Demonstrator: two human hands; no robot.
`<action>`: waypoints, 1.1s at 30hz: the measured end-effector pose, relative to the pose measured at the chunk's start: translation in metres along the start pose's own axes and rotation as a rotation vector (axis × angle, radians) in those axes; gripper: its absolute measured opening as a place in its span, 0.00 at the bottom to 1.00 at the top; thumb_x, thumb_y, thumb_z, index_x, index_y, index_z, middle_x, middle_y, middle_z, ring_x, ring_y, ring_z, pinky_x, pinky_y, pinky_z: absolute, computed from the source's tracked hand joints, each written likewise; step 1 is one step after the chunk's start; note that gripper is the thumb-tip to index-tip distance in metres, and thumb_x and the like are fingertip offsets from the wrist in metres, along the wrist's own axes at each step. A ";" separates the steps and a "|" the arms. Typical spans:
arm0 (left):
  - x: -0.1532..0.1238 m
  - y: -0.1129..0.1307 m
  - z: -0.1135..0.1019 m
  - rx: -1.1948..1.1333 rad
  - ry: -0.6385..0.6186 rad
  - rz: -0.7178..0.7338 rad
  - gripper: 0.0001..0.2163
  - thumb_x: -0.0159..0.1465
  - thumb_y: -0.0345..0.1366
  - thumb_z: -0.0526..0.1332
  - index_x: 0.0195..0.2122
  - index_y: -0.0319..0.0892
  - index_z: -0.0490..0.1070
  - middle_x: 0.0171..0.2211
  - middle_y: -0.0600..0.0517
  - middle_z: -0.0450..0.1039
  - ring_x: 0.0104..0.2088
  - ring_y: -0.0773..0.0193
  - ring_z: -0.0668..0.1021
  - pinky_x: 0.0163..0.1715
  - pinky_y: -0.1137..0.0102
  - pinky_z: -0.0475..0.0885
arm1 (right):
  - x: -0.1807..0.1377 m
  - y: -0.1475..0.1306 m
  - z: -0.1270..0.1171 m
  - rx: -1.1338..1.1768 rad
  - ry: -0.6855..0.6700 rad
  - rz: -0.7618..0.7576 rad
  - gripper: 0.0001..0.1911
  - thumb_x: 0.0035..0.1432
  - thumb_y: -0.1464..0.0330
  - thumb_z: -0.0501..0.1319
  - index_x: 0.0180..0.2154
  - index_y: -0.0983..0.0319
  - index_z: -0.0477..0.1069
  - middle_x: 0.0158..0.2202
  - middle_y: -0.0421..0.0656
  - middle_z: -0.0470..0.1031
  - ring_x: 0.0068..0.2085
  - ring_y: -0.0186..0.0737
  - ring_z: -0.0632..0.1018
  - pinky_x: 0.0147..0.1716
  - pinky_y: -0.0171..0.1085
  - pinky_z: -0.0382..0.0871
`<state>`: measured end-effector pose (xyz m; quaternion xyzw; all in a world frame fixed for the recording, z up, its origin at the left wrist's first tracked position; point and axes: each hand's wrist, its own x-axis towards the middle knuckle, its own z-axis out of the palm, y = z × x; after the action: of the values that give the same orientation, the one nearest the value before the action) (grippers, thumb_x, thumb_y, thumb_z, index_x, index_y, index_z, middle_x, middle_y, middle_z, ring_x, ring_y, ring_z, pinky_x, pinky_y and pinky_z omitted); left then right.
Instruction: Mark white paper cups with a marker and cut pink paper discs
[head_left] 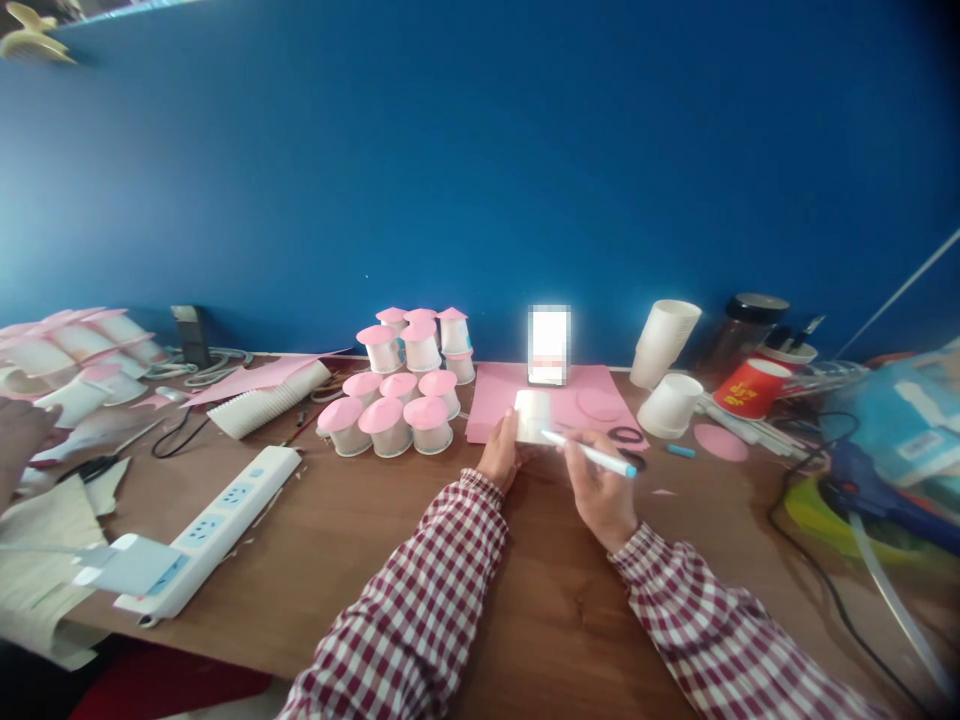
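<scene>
My left hand [500, 452] is closed around the left side of a white paper cup [532, 414], held just in front of the pink paper sheets. A white marker pen [596, 456] with a light-blue end is gripped in my right hand [602, 497]. Its tip points left, at the cup's lower right side; whether it touches the cup I cannot tell. A small blue pen cap [681, 451] lies on the table to the right. Behind the cup, a phone [549, 345] with a bright screen stands upright on the pink paper [491, 400].
Several cups with pink cone tops [386, 425] stand left of centre. A white power strip [217, 525] lies nearer me. To the right are stacked white cups [664, 340], a red cup [750, 388] and a blue glue gun [877, 490]. Another person's hand [26, 440] shows at far left.
</scene>
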<state>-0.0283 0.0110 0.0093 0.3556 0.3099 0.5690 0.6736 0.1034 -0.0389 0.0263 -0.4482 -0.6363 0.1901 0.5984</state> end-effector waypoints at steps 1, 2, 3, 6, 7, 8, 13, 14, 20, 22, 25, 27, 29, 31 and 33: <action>0.000 0.000 0.000 0.002 0.002 -0.001 0.23 0.62 0.50 0.52 0.46 0.34 0.67 0.40 0.39 0.73 0.41 0.56 0.76 0.42 0.61 0.72 | 0.000 0.000 0.000 -0.003 0.000 -0.002 0.06 0.59 0.66 0.56 0.37 0.62 0.68 0.31 0.43 0.74 0.33 0.39 0.76 0.34 0.36 0.71; 0.000 0.000 -0.001 0.003 0.002 -0.001 0.23 0.62 0.50 0.52 0.46 0.34 0.67 0.40 0.39 0.73 0.41 0.56 0.76 0.42 0.61 0.72 | 0.000 -0.001 0.000 -0.006 0.001 -0.002 0.06 0.59 0.66 0.56 0.36 0.62 0.68 0.31 0.43 0.74 0.33 0.38 0.76 0.34 0.36 0.71; 0.000 -0.001 -0.001 0.003 0.002 -0.002 0.23 0.62 0.50 0.52 0.46 0.34 0.67 0.40 0.39 0.73 0.41 0.56 0.76 0.42 0.61 0.72 | 0.000 -0.001 0.000 -0.008 0.003 -0.002 0.07 0.59 0.66 0.56 0.36 0.62 0.68 0.31 0.43 0.74 0.33 0.38 0.76 0.34 0.36 0.71; 0.000 -0.001 -0.002 0.002 0.001 -0.001 0.23 0.62 0.50 0.52 0.46 0.34 0.67 0.39 0.39 0.74 0.41 0.57 0.76 0.42 0.62 0.72 | 0.000 0.000 0.000 -0.006 0.007 0.007 0.07 0.59 0.65 0.56 0.36 0.62 0.68 0.31 0.43 0.74 0.33 0.38 0.76 0.33 0.36 0.71; 0.000 -0.001 -0.002 0.000 -0.001 -0.001 0.23 0.62 0.50 0.52 0.46 0.34 0.67 0.39 0.40 0.74 0.41 0.57 0.76 0.42 0.62 0.72 | 0.000 0.000 0.000 -0.003 0.007 0.012 0.07 0.59 0.65 0.56 0.36 0.62 0.68 0.31 0.43 0.74 0.33 0.38 0.76 0.33 0.36 0.71; 0.000 -0.001 -0.002 -0.001 -0.003 0.000 0.23 0.62 0.50 0.52 0.46 0.34 0.67 0.39 0.40 0.74 0.41 0.57 0.76 0.42 0.62 0.72 | 0.000 0.000 0.000 0.001 0.006 0.015 0.07 0.59 0.66 0.56 0.36 0.62 0.67 0.31 0.43 0.74 0.33 0.38 0.76 0.33 0.36 0.71; -0.001 0.000 0.000 -0.007 -0.021 0.001 0.23 0.62 0.50 0.52 0.45 0.34 0.68 0.39 0.40 0.74 0.42 0.57 0.76 0.42 0.62 0.72 | 0.000 0.000 0.000 0.016 0.003 0.025 0.06 0.59 0.67 0.56 0.37 0.62 0.67 0.32 0.43 0.74 0.33 0.38 0.76 0.33 0.35 0.71; -0.001 0.000 0.001 -0.004 -0.020 0.001 0.23 0.62 0.50 0.52 0.45 0.34 0.68 0.39 0.40 0.74 0.42 0.57 0.76 0.42 0.62 0.72 | 0.000 0.000 0.000 0.020 0.001 0.025 0.06 0.59 0.67 0.56 0.37 0.62 0.67 0.32 0.43 0.74 0.33 0.38 0.76 0.33 0.35 0.71; -0.001 0.001 0.001 0.000 -0.001 -0.003 0.22 0.62 0.49 0.52 0.45 0.34 0.68 0.39 0.40 0.74 0.41 0.57 0.76 0.42 0.62 0.72 | 0.000 0.000 0.001 0.010 0.003 0.007 0.06 0.58 0.67 0.56 0.37 0.62 0.68 0.32 0.43 0.74 0.34 0.38 0.76 0.34 0.36 0.71; -0.001 0.000 0.001 -0.001 -0.002 -0.001 0.22 0.62 0.49 0.52 0.45 0.34 0.68 0.39 0.40 0.74 0.41 0.57 0.76 0.42 0.62 0.72 | 0.000 0.000 0.001 0.012 0.002 0.011 0.06 0.59 0.67 0.56 0.37 0.62 0.68 0.32 0.43 0.74 0.34 0.38 0.76 0.34 0.36 0.71; -0.001 0.000 0.001 0.007 -0.006 0.001 0.23 0.62 0.50 0.51 0.45 0.34 0.68 0.39 0.39 0.74 0.42 0.57 0.76 0.43 0.62 0.72 | 0.000 0.001 0.000 0.006 0.003 0.023 0.06 0.59 0.66 0.56 0.37 0.62 0.68 0.32 0.43 0.74 0.33 0.38 0.76 0.33 0.36 0.71; -0.001 0.000 0.000 0.012 -0.012 0.004 0.23 0.62 0.51 0.51 0.45 0.34 0.68 0.40 0.40 0.74 0.42 0.57 0.76 0.43 0.62 0.72 | 0.000 0.001 0.000 -0.003 0.006 0.029 0.07 0.59 0.66 0.56 0.37 0.62 0.68 0.32 0.44 0.74 0.33 0.38 0.76 0.32 0.36 0.71; -0.001 0.000 0.000 0.011 -0.020 0.004 0.23 0.62 0.51 0.51 0.46 0.34 0.68 0.40 0.40 0.74 0.42 0.57 0.76 0.43 0.62 0.72 | 0.000 0.001 -0.001 -0.007 0.005 0.034 0.07 0.59 0.65 0.56 0.37 0.62 0.68 0.32 0.44 0.74 0.33 0.38 0.76 0.32 0.35 0.71; 0.000 0.000 0.000 0.007 -0.022 0.002 0.23 0.62 0.51 0.51 0.45 0.34 0.68 0.39 0.40 0.74 0.42 0.57 0.76 0.43 0.62 0.72 | 0.001 0.000 -0.001 -0.005 0.008 0.031 0.08 0.59 0.65 0.56 0.37 0.62 0.68 0.32 0.44 0.74 0.33 0.38 0.76 0.32 0.36 0.71; 0.000 0.000 0.000 0.004 -0.013 -0.001 0.23 0.62 0.51 0.52 0.45 0.34 0.68 0.39 0.40 0.74 0.41 0.57 0.76 0.43 0.62 0.72 | 0.001 0.000 -0.001 -0.001 0.011 0.025 0.08 0.59 0.65 0.56 0.37 0.62 0.68 0.32 0.44 0.74 0.34 0.39 0.76 0.34 0.36 0.72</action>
<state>-0.0284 0.0107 0.0089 0.3606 0.3070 0.5657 0.6751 0.1043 -0.0385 0.0270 -0.4574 -0.6274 0.1946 0.5994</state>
